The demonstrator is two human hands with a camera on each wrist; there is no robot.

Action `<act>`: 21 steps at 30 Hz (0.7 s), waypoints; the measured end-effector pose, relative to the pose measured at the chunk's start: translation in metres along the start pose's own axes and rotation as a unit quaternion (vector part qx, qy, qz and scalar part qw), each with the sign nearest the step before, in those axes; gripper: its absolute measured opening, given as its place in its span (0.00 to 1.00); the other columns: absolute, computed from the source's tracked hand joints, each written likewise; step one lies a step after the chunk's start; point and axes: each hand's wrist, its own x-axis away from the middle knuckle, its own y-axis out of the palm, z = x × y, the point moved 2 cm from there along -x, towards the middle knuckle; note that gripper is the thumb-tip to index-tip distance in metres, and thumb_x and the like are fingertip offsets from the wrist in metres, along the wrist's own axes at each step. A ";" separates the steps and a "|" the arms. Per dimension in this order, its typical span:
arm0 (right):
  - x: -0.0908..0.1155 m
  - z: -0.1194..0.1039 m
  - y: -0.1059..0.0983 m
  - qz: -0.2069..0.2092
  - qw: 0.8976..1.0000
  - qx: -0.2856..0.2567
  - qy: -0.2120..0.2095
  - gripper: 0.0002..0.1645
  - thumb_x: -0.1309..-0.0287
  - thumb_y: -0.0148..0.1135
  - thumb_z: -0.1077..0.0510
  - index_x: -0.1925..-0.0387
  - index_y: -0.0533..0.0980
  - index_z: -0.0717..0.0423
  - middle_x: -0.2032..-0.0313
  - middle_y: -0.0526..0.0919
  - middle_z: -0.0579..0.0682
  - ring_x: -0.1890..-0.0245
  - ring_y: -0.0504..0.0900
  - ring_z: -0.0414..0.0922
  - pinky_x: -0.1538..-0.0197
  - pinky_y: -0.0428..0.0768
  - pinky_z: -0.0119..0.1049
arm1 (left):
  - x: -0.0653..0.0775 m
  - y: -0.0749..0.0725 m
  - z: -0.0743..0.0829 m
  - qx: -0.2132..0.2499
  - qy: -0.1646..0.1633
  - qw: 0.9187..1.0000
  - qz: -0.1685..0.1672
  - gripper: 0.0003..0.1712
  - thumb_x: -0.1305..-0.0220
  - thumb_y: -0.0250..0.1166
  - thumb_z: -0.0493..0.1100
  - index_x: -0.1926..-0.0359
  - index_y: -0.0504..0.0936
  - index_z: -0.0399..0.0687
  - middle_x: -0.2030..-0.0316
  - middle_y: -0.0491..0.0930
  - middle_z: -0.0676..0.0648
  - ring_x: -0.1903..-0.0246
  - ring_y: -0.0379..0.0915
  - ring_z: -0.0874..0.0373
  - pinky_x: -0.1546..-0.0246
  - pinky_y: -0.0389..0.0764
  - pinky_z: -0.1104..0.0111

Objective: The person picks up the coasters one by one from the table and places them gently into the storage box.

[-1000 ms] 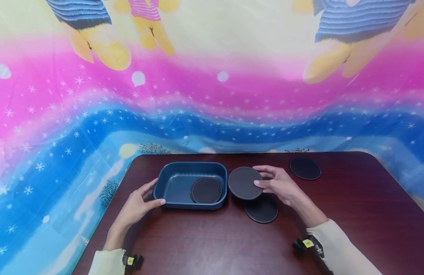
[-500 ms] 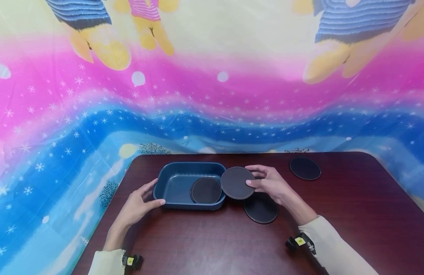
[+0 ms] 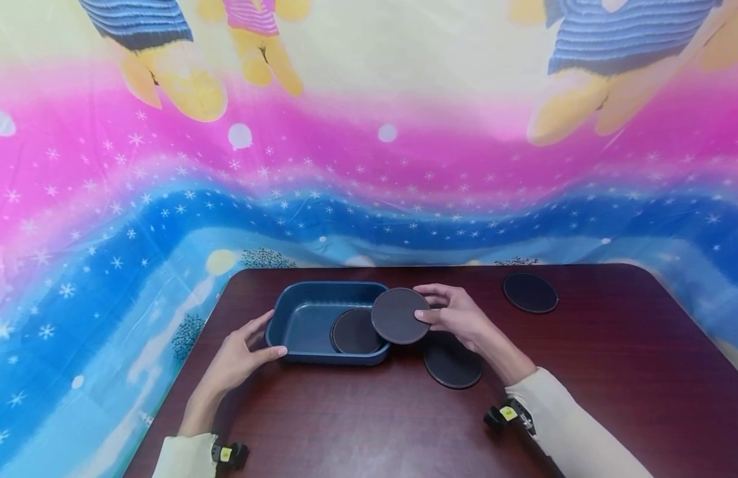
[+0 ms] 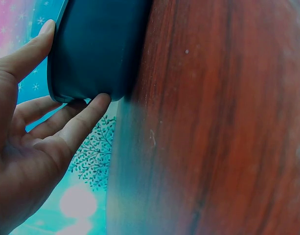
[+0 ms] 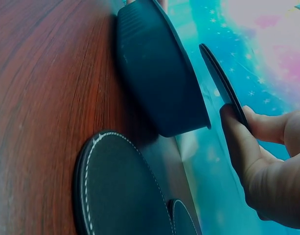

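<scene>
My right hand (image 3: 458,315) pinches a round, dark leather coaster (image 3: 398,316) by its right edge, thumb on top. That coaster is raised and overlaps the right end of a dark blue rectangular storage bin (image 3: 303,318) in the head view. The right wrist view shows the held coaster (image 5: 220,81) edge-on, above the bin's rim. Inside the bin, at its right side, lies another coaster (image 3: 352,332), partly hidden by the held one. My left hand (image 3: 240,358) holds the bin's left end, thumb at the near rim and fingers against the end wall.
A stitched coaster (image 3: 452,365) lies on the brown wooden table (image 3: 357,418) right of the bin, partly covered by the held one. Farther back and right lies another coaster (image 3: 530,293). A printed cloth (image 3: 440,192) hangs behind the table.
My right hand has moved left with the coaster, from beside the bin to over its right rim. The left hand and the bin have stayed nearly still.
</scene>
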 end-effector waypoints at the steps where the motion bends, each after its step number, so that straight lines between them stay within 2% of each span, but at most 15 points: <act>1: 0.000 -0.001 0.001 -0.002 1.000 0.002 -0.002 0.37 0.33 0.71 0.67 0.25 0.71 0.59 0.40 0.83 0.66 0.59 0.91 0.43 0.52 0.92 0.40 | 0.000 0.000 0.000 0.000 0.000 1.000 0.000 0.53 0.34 0.78 0.56 0.16 0.62 0.52 0.21 0.66 0.33 0.24 0.68 0.32 0.36 0.83 0.45; 21: -0.012 -0.004 0.021 -0.022 1.000 0.011 -0.014 0.35 0.31 0.70 0.65 0.25 0.72 0.58 0.42 0.84 0.64 0.59 0.91 0.43 0.50 0.92 0.40 | -0.001 0.000 0.000 -0.001 -0.005 1.000 0.000 0.53 0.34 0.78 0.55 0.15 0.61 0.53 0.20 0.65 0.33 0.24 0.67 0.32 0.35 0.83 0.44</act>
